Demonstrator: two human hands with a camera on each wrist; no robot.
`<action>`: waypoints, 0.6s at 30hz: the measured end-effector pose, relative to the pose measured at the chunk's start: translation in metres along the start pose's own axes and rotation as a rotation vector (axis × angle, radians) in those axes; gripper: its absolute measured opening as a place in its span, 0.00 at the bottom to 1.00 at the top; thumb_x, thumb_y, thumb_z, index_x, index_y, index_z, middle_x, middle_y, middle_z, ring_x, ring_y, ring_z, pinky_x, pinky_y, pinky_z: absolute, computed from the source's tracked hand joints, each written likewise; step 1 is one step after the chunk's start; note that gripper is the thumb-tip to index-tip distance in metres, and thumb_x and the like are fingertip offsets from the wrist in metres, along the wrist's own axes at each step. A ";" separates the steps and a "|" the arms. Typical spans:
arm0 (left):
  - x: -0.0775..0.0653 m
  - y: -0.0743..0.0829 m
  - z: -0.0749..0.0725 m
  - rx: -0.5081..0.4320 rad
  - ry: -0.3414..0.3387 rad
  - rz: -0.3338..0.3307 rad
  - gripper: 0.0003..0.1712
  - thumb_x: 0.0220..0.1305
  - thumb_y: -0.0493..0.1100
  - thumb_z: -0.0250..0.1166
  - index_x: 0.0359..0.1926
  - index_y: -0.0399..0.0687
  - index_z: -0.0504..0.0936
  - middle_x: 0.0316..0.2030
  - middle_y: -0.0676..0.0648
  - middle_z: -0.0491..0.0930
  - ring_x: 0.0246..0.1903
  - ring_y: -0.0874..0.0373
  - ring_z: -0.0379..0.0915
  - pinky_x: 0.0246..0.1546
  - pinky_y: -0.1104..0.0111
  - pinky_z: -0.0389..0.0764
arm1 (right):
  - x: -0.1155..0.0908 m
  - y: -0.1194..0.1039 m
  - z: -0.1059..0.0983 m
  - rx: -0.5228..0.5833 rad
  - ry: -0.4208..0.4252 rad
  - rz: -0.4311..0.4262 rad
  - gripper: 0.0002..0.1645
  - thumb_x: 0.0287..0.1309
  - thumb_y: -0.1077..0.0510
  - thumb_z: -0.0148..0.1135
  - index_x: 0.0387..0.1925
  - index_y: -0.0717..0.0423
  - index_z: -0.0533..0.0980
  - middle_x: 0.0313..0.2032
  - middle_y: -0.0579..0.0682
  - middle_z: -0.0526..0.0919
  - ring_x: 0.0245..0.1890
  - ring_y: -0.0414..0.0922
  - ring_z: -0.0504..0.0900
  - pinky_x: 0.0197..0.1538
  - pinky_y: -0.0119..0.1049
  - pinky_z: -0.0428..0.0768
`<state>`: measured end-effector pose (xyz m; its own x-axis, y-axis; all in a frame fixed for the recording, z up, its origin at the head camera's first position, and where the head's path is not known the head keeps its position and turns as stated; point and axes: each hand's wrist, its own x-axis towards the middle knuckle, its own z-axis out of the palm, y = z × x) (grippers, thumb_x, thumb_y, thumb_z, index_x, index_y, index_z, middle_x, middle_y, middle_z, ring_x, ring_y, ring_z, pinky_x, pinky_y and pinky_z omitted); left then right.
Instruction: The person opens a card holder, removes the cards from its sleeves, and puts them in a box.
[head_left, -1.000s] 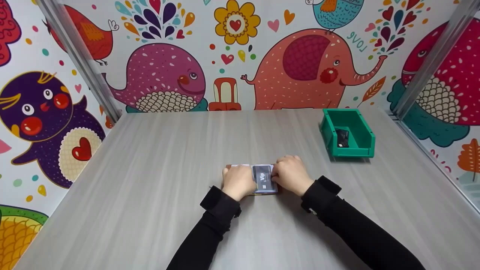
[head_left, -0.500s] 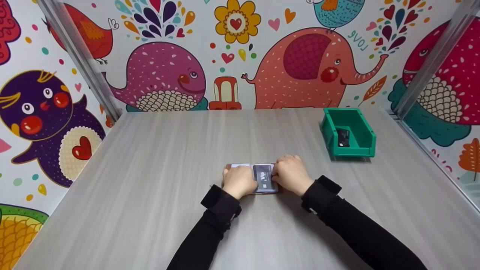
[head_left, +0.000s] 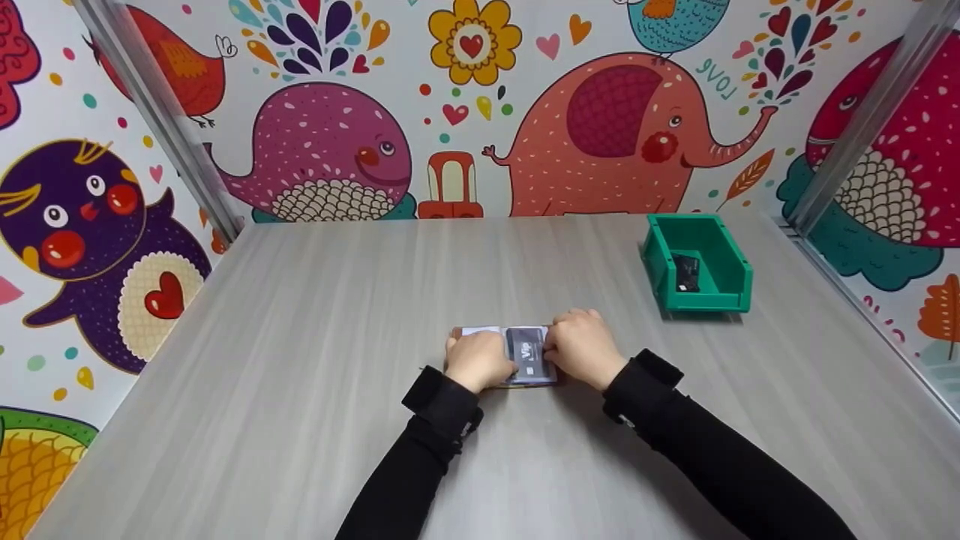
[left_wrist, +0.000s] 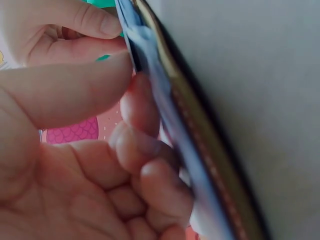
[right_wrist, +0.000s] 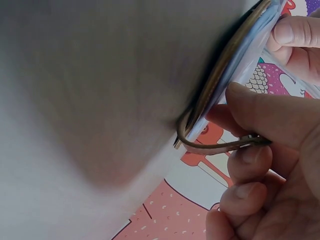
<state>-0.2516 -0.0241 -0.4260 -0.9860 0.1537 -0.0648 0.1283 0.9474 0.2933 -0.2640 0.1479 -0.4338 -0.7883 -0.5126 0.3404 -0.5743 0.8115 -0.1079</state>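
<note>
An opened card holder (head_left: 480,330) with clear sleeves and a brown stitched edge lies on the table between both hands. A black card (head_left: 526,346) marked "Vip" shows in its right half. My left hand (head_left: 478,360) covers much of the left half, its thumb and index finger pinching at the card's left edge. At the right side, my right hand (head_left: 583,349) grips the holder, with the thumb (right_wrist: 245,102) on the clear sleeve. A narrow strap (right_wrist: 215,148) with a metal snap curves from the holder across the right fingers.
A green bin (head_left: 709,303) stands at the back right of the table, with black cards (head_left: 686,271) inside. A wall (head_left: 457,112) printed with cartoon animals rises behind the table (head_left: 322,300), and metal posts (head_left: 862,127) stand at its corners.
The hands and the card holder have stayed almost in place. The left hand has shifted very slightly, and a bit more of the holder's left half shows above it.
</note>
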 end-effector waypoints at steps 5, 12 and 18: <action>0.002 -0.001 0.000 -0.017 -0.008 0.000 0.15 0.46 0.52 0.68 0.29 0.46 0.80 0.35 0.48 0.81 0.37 0.52 0.74 0.52 0.51 0.59 | 0.000 0.000 -0.001 -0.002 -0.009 0.005 0.05 0.36 0.62 0.74 0.18 0.55 0.83 0.22 0.48 0.77 0.27 0.50 0.73 0.32 0.46 0.65; 0.003 -0.003 0.000 -0.033 -0.023 0.002 0.16 0.46 0.53 0.68 0.29 0.46 0.80 0.36 0.48 0.81 0.39 0.52 0.74 0.57 0.48 0.55 | -0.001 0.000 -0.003 -0.014 -0.019 0.000 0.05 0.37 0.62 0.74 0.20 0.56 0.83 0.22 0.48 0.77 0.27 0.50 0.73 0.32 0.46 0.65; 0.003 -0.003 0.000 -0.055 -0.037 -0.017 0.16 0.46 0.54 0.68 0.28 0.46 0.80 0.35 0.48 0.80 0.37 0.53 0.73 0.52 0.50 0.59 | -0.002 0.000 -0.004 -0.004 -0.020 -0.006 0.06 0.36 0.61 0.74 0.21 0.56 0.84 0.22 0.49 0.77 0.27 0.51 0.74 0.31 0.47 0.65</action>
<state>-0.2551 -0.0268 -0.4269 -0.9832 0.1487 -0.1055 0.1042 0.9332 0.3440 -0.2616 0.1497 -0.4308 -0.7893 -0.5227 0.3221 -0.5779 0.8097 -0.1022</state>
